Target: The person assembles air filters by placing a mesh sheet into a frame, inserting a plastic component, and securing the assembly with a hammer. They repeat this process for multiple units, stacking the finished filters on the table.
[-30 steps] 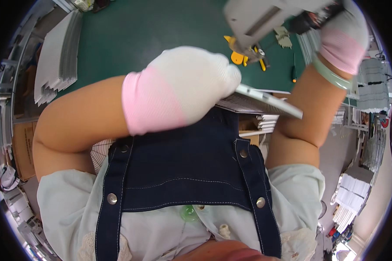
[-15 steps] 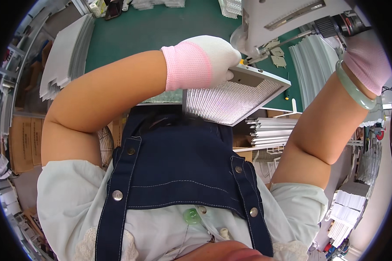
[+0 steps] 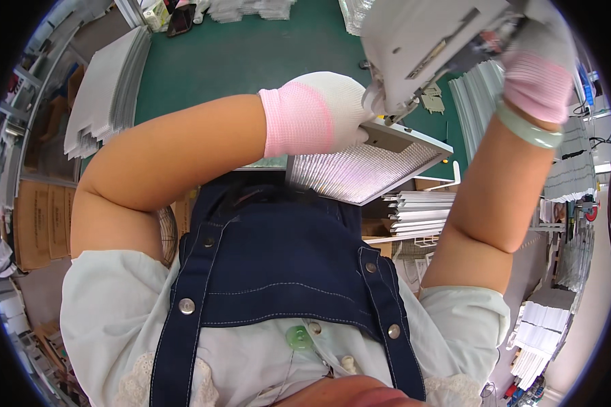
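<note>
My left hand (image 3: 336, 108), in a white knit glove with a pink cuff, is closed on the edge of a framed metal mesh filter panel (image 3: 353, 173). The panel hangs tilted over the near edge of the green table. Just right of my left fingers, the lower end of a grey-white lever-type machine (image 3: 414, 57) is at the panel's upper edge; whether they touch I cannot tell. My right hand (image 3: 540, 51), gloved alike and blurred, is raised at the upper right, wrapped round the machine's handle end. Its fingertips are hidden.
A stack of white panels (image 3: 108, 88) stands on the left of the green table (image 3: 251, 57). Metal strips (image 3: 478, 95) lie to the right, and white frame profiles (image 3: 421, 214) sit below the table's edge. A dark phone (image 3: 180, 20) lies at the far left.
My right hand has moved left and slightly up, and the machine's body has swung down and left towards the panel. My left hand and the panel have dropped slightly in view.
</note>
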Motion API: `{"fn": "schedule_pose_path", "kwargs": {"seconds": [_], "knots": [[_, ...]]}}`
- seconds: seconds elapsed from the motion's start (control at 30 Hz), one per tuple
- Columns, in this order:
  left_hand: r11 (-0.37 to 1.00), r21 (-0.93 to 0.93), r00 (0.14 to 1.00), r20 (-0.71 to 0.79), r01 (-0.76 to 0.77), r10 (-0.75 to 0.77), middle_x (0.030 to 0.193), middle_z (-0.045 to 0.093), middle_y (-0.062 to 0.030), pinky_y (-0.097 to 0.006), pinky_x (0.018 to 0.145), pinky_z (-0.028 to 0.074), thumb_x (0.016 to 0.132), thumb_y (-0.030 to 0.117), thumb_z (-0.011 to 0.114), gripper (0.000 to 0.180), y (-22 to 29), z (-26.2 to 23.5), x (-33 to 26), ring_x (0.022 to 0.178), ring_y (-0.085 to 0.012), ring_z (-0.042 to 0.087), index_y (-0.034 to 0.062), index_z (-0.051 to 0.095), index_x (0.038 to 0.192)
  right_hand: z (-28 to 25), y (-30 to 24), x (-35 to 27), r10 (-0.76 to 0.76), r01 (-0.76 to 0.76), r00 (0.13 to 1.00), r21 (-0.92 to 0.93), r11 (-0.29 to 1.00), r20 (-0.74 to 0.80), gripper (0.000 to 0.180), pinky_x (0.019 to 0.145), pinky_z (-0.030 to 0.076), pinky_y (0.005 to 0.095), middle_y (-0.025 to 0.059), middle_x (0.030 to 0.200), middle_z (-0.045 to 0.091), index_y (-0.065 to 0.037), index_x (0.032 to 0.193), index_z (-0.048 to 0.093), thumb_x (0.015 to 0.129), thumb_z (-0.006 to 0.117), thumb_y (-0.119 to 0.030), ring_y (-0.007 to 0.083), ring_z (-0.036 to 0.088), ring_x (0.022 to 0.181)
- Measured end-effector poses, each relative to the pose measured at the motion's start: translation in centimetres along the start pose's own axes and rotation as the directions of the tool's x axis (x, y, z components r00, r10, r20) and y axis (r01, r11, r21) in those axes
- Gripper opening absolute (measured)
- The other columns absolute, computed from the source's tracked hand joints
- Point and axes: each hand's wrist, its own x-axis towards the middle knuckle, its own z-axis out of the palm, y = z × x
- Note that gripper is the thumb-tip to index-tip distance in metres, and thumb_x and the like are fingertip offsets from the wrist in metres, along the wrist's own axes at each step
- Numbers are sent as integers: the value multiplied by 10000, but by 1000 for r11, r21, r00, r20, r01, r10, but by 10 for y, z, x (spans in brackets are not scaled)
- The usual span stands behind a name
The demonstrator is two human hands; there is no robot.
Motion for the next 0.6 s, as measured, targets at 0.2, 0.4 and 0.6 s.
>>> {"fn": "schedule_pose_path", "kwargs": {"seconds": [0.2, 0.4, 0.6], "knots": [[999, -49, 1000, 22, 12, -11, 842, 685, -170, -446, 757, 550, 927, 283, 582, 291, -2, 12, 3, 827, -351, 679, 16, 679, 991, 11, 21, -17, 42, -41, 999, 31, 999, -29, 212, 828, 512, 275, 62, 1016, 701, 2, 1082, 671, 930, 599, -128, 134, 650, 912], [999, -47, 999, -39, 21, -23, 841, 684, -180, -445, 760, 552, 937, 280, 561, 302, -4, 24, 5, 825, -355, 682, 11, 687, 988, 1, 32, -24, 14, -13, 1000, 26, 1000, -25, 205, 789, 521, 269, 49, 1005, 697, 5, 1079, 673, 947, 583, -123, 132, 647, 895], [998, -49, 999, -26, -41, 40, 837, 684, -188, -446, 756, 553, 937, 278, 561, 302, -7, 22, 9, 812, -361, 684, 8, 691, 974, 6, 31, -28, 7, -6, 999, 28, 1000, -45, 207, 776, 521, 266, 48, 987, 703, 4, 1072, 681, 940, 605, -136, 127, 655, 872]]}}
